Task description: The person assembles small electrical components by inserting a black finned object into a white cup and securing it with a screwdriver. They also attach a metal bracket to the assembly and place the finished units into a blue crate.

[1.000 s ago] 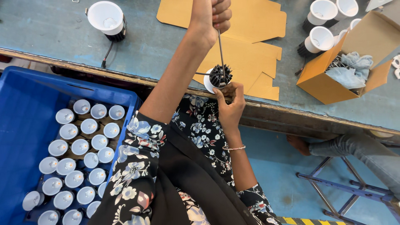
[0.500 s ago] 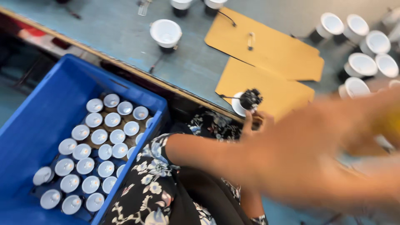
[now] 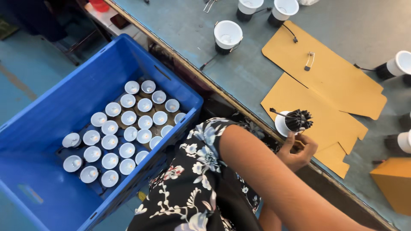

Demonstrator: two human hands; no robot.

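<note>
Small factory assembly workshop, long grey workbench (image 3: 239,72) with half-built downlight fittings (image 3: 227,36) and flattened cardboard (image 3: 325,72), blue plastic crate (image 3: 51,128) packed with rows of identical white lamps (image 3: 128,117), painted concrete floor

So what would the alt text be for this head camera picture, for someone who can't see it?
A hand at a grey workbench's edge holds a small lamp fitting with black finned body and white rim over flat yellow cardboard sheets. Beside the person, a blue plastic crate holds rows of white-rimmed fittings.
</note>
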